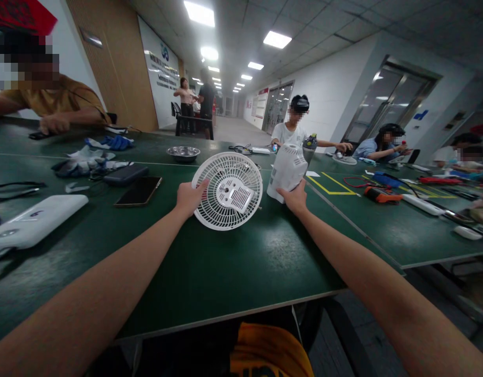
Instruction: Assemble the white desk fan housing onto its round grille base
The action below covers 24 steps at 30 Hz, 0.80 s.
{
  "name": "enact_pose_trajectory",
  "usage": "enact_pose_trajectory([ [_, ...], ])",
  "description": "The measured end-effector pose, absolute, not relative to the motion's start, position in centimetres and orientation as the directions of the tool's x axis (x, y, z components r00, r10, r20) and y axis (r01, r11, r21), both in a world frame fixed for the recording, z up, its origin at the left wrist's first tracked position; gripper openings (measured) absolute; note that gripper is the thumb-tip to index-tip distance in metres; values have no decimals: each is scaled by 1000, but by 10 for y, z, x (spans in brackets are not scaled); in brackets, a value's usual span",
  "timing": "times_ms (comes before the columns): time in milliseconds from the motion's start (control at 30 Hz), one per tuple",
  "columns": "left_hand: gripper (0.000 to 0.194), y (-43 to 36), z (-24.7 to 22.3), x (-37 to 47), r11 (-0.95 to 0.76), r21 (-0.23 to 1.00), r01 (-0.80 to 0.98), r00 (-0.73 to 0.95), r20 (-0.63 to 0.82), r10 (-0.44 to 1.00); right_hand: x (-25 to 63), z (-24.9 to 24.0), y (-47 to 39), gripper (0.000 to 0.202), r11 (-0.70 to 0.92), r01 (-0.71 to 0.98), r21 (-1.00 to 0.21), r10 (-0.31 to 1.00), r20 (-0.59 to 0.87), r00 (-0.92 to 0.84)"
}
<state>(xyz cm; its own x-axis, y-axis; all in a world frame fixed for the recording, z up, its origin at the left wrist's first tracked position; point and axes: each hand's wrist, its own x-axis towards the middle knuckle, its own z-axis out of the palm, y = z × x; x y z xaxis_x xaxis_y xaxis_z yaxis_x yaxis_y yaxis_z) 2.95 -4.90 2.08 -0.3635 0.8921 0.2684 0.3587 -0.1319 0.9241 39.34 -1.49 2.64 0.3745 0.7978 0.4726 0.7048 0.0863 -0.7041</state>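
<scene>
My left hand point(191, 198) grips the left rim of a round white fan grille point(228, 191), which is held tilted above the green table. A slotted white plate shows at the grille's centre. To the right, my right hand point(294, 196) is closed around the lower part of a white plastic housing point(287, 168) with vent slots near its top. The housing stands roughly upright, a small gap apart from the grille. The fingers behind both parts are partly hidden.
A metal bowl point(183, 153) sits behind the grille. On the left lie a dark phone point(138, 191), a white power bank point(37, 222) and gloves point(84, 161). A bottle point(310, 146) stands behind the housing; an orange multimeter point(383, 195) lies right. Several people are around the tables.
</scene>
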Motion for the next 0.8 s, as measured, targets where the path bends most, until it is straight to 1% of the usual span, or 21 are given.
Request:
enact_pose_trajectory([
  [67, 41, -43, 21, 33, -127, 933, 336, -354, 250, 901, 397, 27, -14, 90, 95, 706, -701, 806, 470, 359],
  [133, 37, -36, 23, 36, -128, 956, 263, -304, 207, 930, 401, 27, -12, 87, 94, 706, -702, 815, 461, 350],
  [200, 34, -29, 25, 39, -143, 967, 209, -274, 198, 941, 405, 27, -11, 84, 87, 704, -705, 823, 449, 348],
  [267, 32, -23, 27, 42, -148, 972, 181, -267, 193, 944, 408, 27, -10, 81, 93, 702, -706, 829, 445, 338],
  [367, 31, -15, 29, 47, -116, 983, 143, -252, 150, 956, 410, 29, -9, 80, 127, 704, -699, 841, 452, 297],
  [433, 30, -10, 31, 48, -80, 986, 147, -244, 115, 963, 410, 30, -10, 80, 130, 703, -699, 849, 445, 286],
  [600, 31, -3, 36, 49, -5, 965, 262, -254, 74, 964, 409, 33, -7, 81, 120, 703, -701, 857, 431, 283],
  [700, 32, 0, 39, 47, 52, 941, 335, -295, 52, 954, 410, 33, -3, 84, 164, 694, -701, 856, 451, 253],
  [800, 32, 3, 39, 46, 103, 942, 320, -284, -8, 959, 413, 31, -1, 88, 219, 660, -719, 857, 465, 222],
])
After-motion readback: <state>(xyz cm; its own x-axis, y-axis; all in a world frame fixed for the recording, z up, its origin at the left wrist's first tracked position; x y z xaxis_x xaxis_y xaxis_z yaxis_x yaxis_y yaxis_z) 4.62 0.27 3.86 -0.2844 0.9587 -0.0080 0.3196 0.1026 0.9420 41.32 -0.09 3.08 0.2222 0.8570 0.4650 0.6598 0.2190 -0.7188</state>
